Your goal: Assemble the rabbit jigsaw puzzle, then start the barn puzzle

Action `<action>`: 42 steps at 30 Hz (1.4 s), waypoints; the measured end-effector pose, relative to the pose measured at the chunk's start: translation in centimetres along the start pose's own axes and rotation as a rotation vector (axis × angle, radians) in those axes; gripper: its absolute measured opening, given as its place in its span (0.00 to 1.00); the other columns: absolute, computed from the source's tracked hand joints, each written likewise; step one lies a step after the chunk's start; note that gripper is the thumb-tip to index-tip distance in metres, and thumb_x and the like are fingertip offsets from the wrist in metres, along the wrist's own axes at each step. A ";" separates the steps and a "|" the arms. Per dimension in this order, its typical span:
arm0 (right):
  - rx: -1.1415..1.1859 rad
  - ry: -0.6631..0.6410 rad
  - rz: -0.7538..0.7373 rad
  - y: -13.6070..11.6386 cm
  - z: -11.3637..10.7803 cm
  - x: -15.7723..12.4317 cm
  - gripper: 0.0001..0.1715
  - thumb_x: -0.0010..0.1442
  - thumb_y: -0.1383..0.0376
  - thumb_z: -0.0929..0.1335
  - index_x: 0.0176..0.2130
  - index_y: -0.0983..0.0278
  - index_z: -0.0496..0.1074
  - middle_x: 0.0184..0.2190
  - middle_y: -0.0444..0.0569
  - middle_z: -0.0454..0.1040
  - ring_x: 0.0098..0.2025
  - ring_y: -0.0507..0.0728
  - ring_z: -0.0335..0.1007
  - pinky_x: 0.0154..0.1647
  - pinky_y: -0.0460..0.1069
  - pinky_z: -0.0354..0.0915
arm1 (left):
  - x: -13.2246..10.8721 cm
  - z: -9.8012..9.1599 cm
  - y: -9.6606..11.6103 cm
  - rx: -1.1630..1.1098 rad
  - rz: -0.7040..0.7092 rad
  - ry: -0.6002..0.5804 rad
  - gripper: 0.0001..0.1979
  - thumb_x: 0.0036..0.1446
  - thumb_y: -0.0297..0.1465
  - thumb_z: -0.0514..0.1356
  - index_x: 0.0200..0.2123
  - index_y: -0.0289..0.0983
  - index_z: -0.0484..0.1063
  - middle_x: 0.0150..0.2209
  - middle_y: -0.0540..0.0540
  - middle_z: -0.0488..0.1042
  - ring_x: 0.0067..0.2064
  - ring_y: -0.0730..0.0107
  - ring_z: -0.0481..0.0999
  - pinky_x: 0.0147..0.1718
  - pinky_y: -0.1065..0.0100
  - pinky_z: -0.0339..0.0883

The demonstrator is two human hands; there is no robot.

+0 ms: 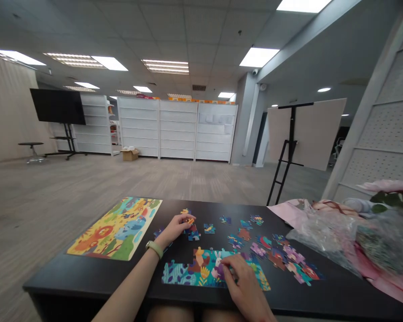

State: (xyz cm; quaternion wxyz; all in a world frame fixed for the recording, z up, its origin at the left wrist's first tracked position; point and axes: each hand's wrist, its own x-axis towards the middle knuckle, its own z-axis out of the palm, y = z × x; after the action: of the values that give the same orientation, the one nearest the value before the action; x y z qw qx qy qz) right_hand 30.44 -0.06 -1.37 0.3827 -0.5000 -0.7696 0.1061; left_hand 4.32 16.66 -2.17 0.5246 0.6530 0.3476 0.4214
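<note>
The left hand [174, 228] has its grip clamped on a small jigsaw piece [189, 220] above the loose pieces, while the right hand's [244, 281] grip sits together on the part-built jigsaw [188, 273] on the black bench [322, 295].

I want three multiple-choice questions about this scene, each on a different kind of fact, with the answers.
1. Where is the picture board? A) on the plastic bag B) left of the joined puzzle C) on the floor
2. What colour is the wristband? A) red B) blue C) pale green
3. What does the right hand touch? A) the joined puzzle B) the wristband C) the plastic bag

Answers: 1 B, it lies beside the puzzle's left edge; 2 C, the band looks pale green; 3 A, its fingers lie on it.
</note>
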 end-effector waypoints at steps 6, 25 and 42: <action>-0.014 -0.009 0.004 0.1 0.1 0.0 0.11 0.69 0.65 0.61 0.39 0.59 0.73 0.36 0.48 0.76 0.39 0.58 0.74 0.42 0.51 0.68 | 0.3 0.0 -0.4 -0.032 0.097 0.027 0.11 0.66 0.34 0.62 0.49 0.35 0.72 0.45 0.46 0.76 0.41 0.66 0.78 0.40 0.61 0.76; -0.004 0.003 -0.006 -0.4 -0.1 0.1 0.12 0.69 0.65 0.61 0.40 0.60 0.74 0.35 0.49 0.77 0.39 0.58 0.74 0.42 0.51 0.69 | -0.4 0.4 -1.0 0.319 0.044 -0.121 0.11 0.67 0.36 0.62 0.46 0.34 0.73 0.40 0.48 0.77 0.35 0.70 0.78 0.34 0.65 0.76; -0.023 0.005 -0.012 -0.3 0.1 0.0 0.11 0.69 0.65 0.61 0.40 0.60 0.73 0.36 0.49 0.77 0.39 0.58 0.74 0.42 0.52 0.69 | -1.9 1.0 1.4 0.618 0.280 -0.025 0.18 0.51 0.32 0.70 0.47 0.44 0.79 0.48 0.43 0.78 0.54 0.53 0.72 0.56 0.59 0.61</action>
State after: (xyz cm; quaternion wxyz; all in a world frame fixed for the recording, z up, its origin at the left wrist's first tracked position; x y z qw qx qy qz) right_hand 30.20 -0.22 -1.27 0.3794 -0.4998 -0.7729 0.0939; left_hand 4.51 14.29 -1.25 0.2430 0.8276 0.3595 0.3560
